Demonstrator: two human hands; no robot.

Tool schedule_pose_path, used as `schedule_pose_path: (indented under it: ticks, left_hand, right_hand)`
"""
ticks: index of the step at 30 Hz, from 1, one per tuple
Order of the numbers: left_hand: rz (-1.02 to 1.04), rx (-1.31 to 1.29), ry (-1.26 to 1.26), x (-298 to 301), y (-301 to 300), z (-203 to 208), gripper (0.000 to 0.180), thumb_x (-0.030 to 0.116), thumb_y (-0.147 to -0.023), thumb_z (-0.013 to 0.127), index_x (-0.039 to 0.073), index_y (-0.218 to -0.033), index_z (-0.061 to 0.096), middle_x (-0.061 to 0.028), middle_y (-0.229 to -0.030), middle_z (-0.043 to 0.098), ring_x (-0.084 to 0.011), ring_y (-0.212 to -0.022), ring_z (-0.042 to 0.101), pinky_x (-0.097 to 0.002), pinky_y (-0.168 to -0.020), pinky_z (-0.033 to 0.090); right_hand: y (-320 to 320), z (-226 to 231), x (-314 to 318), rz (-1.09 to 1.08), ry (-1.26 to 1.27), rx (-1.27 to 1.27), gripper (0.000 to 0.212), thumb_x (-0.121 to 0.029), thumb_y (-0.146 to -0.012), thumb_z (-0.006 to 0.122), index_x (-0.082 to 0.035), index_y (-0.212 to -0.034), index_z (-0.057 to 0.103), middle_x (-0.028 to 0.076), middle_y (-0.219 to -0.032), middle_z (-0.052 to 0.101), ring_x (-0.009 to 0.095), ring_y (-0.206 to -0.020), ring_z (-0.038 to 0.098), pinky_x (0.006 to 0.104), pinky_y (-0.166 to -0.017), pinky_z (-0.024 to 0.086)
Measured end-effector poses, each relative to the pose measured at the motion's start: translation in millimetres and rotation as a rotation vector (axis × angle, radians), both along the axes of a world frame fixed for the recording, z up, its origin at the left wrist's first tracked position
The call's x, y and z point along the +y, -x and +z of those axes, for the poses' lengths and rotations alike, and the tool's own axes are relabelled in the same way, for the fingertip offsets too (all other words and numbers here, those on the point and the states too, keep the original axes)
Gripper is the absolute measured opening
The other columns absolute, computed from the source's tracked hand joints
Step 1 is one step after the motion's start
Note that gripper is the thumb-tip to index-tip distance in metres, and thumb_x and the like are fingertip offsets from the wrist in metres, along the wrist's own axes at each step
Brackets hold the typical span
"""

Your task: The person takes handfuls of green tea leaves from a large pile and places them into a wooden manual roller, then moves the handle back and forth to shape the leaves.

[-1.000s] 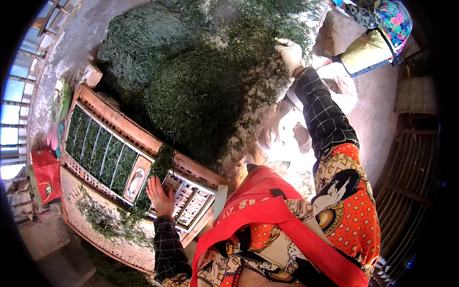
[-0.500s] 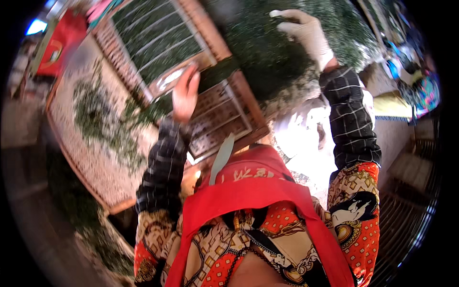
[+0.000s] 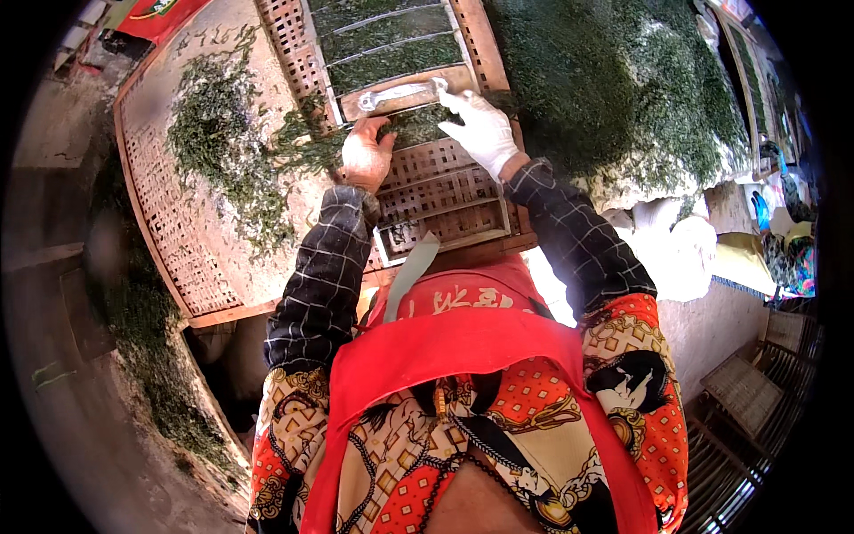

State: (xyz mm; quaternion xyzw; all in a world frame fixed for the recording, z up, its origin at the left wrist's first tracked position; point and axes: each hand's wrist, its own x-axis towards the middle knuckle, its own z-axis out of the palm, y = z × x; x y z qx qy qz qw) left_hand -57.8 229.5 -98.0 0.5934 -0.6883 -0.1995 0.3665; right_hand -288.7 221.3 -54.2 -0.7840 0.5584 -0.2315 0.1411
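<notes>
My left hand (image 3: 366, 155) is bare, its thumb held apart from its bent fingers, at the near edge of a wooden block (image 3: 363, 111). A shiny metal pull handle (image 3: 405, 93) is fixed on that block. My right hand (image 3: 483, 133), in a white glove, has its fingers spread toward the handle's right end; whether they touch it I cannot tell. Beyond the block, a barred frame (image 3: 400, 69) lies over dark green shredded leaves. Closer to me, a second barred section (image 3: 445, 203) shows a perforated woven surface with few leaves. Neither hand visibly holds anything.
To the left, a pale perforated tray (image 3: 160, 209) bears a loose patch of green leaves (image 3: 213, 133). A big heap of dark green leaves (image 3: 614, 98) lies on the right. White bundles (image 3: 672, 236) sit below it. My red apron (image 3: 454, 356) hangs near the tray edge.
My right hand has come from over the leaf heap on the right to the handle's right end. My left hand has shifted slightly down and right, off the handle. The view has turned a little.
</notes>
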Motion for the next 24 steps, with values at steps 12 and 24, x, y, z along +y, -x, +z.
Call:
schedule_pose_path:
  ticks: [12,24]
  left_hand:
    - [-0.111,-0.59,0.177,-3,15,6,0.023,0.017,-0.079,0.068,0.012,-0.101,0.064,-0.0074,-0.089,0.064,-0.0264,-0.086,0.06,-0.0406,-0.083,0.039]
    - [0.025,-0.44,0.259,36,-30,21,0.033,0.018,-0.083,0.071,0.016,-0.116,0.068,-0.0125,-0.131,0.054,-0.0318,-0.115,0.054,-0.0496,-0.098,0.039]
  right_hand:
    - [-27,-25,-22,0.137,0.156,0.091,0.018,-0.026,-0.086,0.057,-0.016,-0.095,0.069,0.008,-0.086,0.066,0.029,-0.082,0.065,0.0428,-0.07,0.053]
    - [-7,24,7,0.234,0.219,0.139,0.032,-0.022,-0.09,0.056,-0.011,-0.119,0.063,0.007,-0.104,0.063,0.024,-0.095,0.061,0.0374,-0.083,0.05]
